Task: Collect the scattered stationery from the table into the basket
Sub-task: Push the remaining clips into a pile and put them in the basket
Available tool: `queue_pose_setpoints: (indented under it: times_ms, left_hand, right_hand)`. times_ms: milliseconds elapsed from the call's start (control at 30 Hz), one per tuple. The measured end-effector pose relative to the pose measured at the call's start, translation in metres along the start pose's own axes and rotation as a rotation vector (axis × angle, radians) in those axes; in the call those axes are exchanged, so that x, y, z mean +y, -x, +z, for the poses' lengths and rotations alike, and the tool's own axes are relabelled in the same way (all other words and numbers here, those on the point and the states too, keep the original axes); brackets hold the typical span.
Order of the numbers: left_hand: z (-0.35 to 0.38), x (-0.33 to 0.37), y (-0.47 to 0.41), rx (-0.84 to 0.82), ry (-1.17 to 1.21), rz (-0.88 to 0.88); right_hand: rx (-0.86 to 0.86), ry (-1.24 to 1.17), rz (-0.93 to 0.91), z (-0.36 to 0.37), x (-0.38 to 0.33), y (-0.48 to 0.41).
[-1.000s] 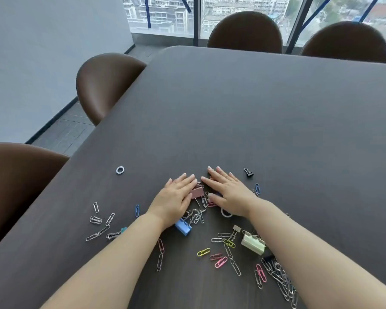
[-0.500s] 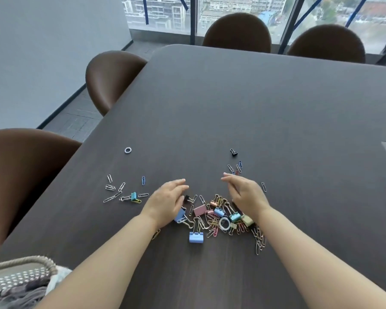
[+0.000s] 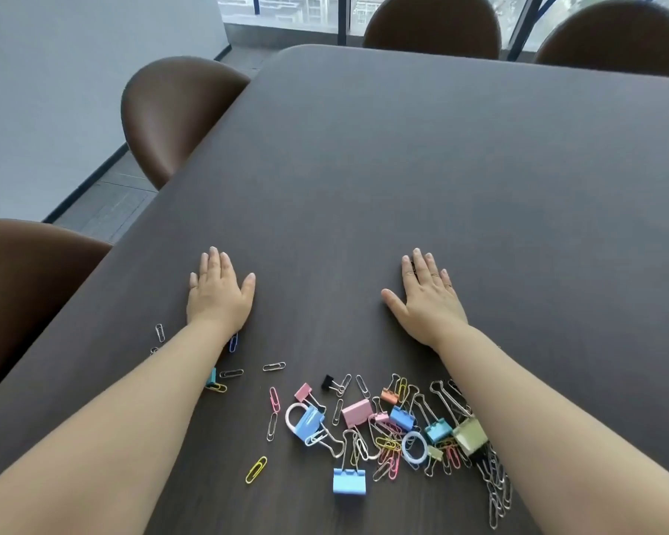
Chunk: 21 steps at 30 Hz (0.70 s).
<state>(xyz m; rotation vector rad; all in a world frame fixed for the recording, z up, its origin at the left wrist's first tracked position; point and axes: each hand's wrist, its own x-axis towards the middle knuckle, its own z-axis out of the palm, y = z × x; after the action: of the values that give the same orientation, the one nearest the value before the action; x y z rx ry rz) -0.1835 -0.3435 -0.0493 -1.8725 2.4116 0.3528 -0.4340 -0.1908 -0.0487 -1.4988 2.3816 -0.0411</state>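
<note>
Stationery pile (image 3: 394, 430) lies between forearms; left hand (image 3: 219, 295), right hand (image 3: 427, 299) spread flat, empty

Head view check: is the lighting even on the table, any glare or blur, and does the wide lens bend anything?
Head view: soft daylight from the windows, no hard shadows or glare on the dark table; the clip pile and both flat hands, left hand and right hand, look sharp; the table's edges bow and the forearms swell near the frame's bottom, wide-angle distortion.

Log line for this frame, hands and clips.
left hand flat on table, empty | right hand flat, empty | clip pile between forearms | basket unseen
</note>
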Motion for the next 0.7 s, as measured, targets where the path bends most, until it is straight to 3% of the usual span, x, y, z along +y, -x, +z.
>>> queue_pose_setpoints:
  times_ms: [267, 433, 600, 700]
  left_hand:
    - [0.004, 0.024, 0.09, -0.207, 0.119, 0.308]
    - [0.016, 0.027, 0.167, -0.254, 0.129, 0.438]
    - [0.014, 0.012, 0.2, -0.221, 0.171, 0.459]
    - [0.002, -0.006, 0.191, -0.119, 0.147, 0.377]
  right_hand:
    - [-0.156, -0.049, -0.147, -0.004, -0.008, 0.061]
    - [-0.23, -0.047, -0.192, 0.005, -0.008, 0.124]
    - [-0.264, -0.067, -0.174, 0.008, -0.013, 0.162]
    - [-0.136, -0.077, -0.14, -0.001, -0.022, 0.164]
